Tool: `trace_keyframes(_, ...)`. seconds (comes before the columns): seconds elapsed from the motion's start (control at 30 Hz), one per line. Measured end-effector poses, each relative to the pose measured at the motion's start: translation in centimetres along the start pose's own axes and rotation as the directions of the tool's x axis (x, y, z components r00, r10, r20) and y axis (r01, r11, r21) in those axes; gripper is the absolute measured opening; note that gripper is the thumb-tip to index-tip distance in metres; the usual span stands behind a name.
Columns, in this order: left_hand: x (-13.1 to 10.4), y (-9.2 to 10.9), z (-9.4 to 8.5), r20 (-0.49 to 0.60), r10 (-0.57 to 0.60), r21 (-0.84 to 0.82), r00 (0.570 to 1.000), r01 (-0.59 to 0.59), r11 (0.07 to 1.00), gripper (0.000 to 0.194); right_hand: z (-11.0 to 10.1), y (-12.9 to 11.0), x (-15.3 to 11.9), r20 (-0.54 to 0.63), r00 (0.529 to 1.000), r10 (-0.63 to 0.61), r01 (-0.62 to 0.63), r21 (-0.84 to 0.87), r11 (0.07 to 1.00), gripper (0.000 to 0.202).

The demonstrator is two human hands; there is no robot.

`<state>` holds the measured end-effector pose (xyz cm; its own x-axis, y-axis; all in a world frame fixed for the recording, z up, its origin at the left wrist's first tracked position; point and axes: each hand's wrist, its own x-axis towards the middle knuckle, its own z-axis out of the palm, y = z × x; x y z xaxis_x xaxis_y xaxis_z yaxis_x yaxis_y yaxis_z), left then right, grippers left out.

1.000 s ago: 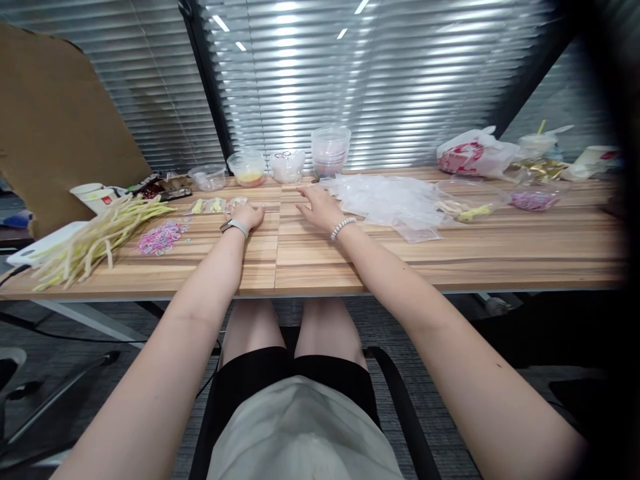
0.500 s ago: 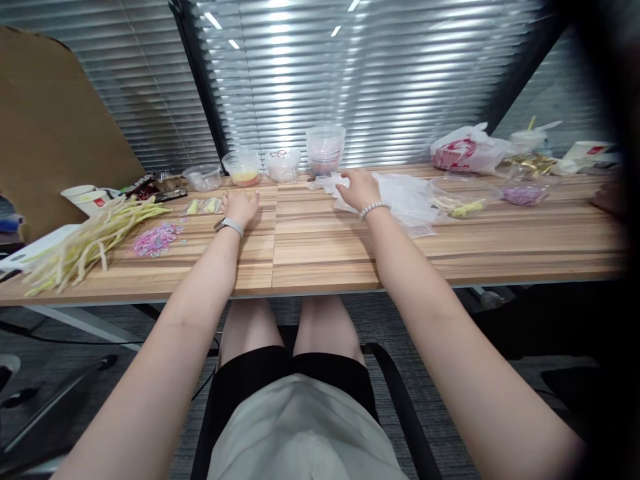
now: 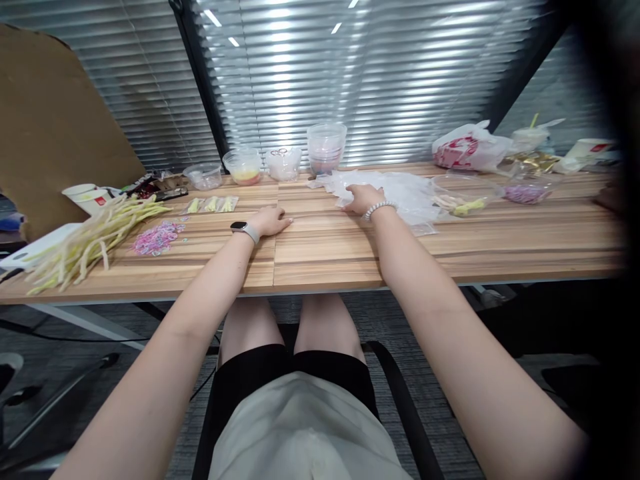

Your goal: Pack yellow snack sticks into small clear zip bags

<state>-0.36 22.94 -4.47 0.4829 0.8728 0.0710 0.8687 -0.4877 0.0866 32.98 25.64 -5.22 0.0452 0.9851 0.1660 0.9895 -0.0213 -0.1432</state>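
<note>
My left hand (image 3: pixel 271 221) lies low over the wooden table near its seam, fingers stretched to the right and holding nothing visible. Behind it are small clear packets (image 3: pixel 212 204) with yellow pieces inside, set in a row. My right hand (image 3: pixel 364 199) reaches to the near left side of a spread of thin clear plastic bags (image 3: pixel 410 193). Its thumb and fingertips look apart and touch or hover just over the bags; the exact contact is too small to tell.
Left are yellow and white fuzzy strips (image 3: pixel 100 230) and a heap of pink and purple small rings (image 3: pixel 157 238). Clear tubs (image 3: pixel 243 163) line the back. To the right are a lidded tray (image 3: pixel 463 200), purple pieces (image 3: pixel 526 193) and a carrier bag (image 3: pixel 467 150).
My left hand has left the row of packets and moved right and nearer, uncovering more of them. My right hand has shifted slightly nearer over the plastic bags.
</note>
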Motion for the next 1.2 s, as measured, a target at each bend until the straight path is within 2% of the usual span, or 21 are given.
trace_keyframes(0.13, 0.2, -0.1, 0.0, 0.013, -0.005, 0.013, 1.000, 0.005, 1.000, 0.066, 0.7, -0.2, 0.3, -0.025, 1.000, -0.007, 0.007, 0.015, 1.000, 0.047)
trace_keyframes(0.27, 0.1, 0.0, -0.1, 0.026, -0.017, 0.006, 1.000, 0.016, 1.000, 0.067, 0.8, -0.8, 0.0, -0.103, 0.994, -0.037, 0.038, 0.013, 0.999, 0.032)
trace_keyframes(0.4, -0.1, 0.2, -0.2, 0.034, -0.022, -0.001, 0.999, 0.023, 1.000, 0.067, 0.0, -1.7, -0.7, -0.176, 0.983, -0.044, 0.046, 0.003, 0.999, 0.029)
trace_keyframes(0.53, -0.2, 0.2, -0.3, 0.041, -0.024, -0.008, 0.999, 0.024, 1.000, 0.066, -0.6, -2.5, -1.3, -0.179, 0.984, -0.002, 0.008, 0.031, 0.999, 0.024)
trace_keyframes(0.67, -0.2, 0.3, -0.4, 0.043, -0.032, -0.017, 0.999, 0.033, 0.999, 0.065, -0.4, -2.5, -1.3, -0.185, 0.982, 0.048, -0.027, 0.110, 0.994, 0.029)
trace_keyframes(0.77, -0.3, 0.3, -0.3, 0.026, -0.040, -0.021, 0.999, 0.041, 0.999, 0.064, -0.4, -2.1, -0.8, -0.314, 0.945, 0.093, -0.018, 0.236, 0.972, 0.032)
trace_keyframes(0.83, -0.2, 0.5, 0.0, -0.020, -0.041, -0.068, 0.999, 0.040, 0.997, 0.065, -0.6, -2.1, -0.3, -0.428, 0.895, 0.127, 0.047, 0.374, 0.926, 0.035)
trace_keyframes(0.9, 0.1, 0.9, 0.3, -0.086, -0.044, -0.167, 0.995, 0.030, 0.986, 0.067, -0.6, -2.4, 0.4, -0.450, 0.878, 0.163, 0.135, 0.560, 0.817, 0.037)
trace_keyframes(0.97, 0.3, 1.5, 0.5, -0.141, -0.072, -0.288, 0.987, 0.029, 0.957, 0.066, -0.2, -3.2, 1.1, -0.390, 0.903, 0.180, 0.192, 0.742, 0.642, 0.036)
trace_keyframes(1.03, 0.4, 2.4, 0.4, -0.171, -0.107, -0.412, 0.980, 0.027, 0.911, 0.061, 0.3, -4.2, 1.5, -0.321, 0.933, 0.163, 0.206, 0.847, 0.491, 0.034)
trace_keyframes(1.1, 0.3, 3.4, 0.1, -0.182, -0.118, -0.531, 0.976, 0.003, 0.847, 0.055, 0.9, -5.4, 1.4, -0.302, 0.945, 0.126, 0.224, 0.877, 0.424, 0.031)
trace_keyframes(1.2, 0.2, 4.8, -0.5, -0.184, -0.134, -0.705, 0.974, -0.036, 0.708, 0.047, 1.0, -7.7, 0.1, -0.340, 0.939, 0.047, 0.294, 0.868, 0.399, 0.029)
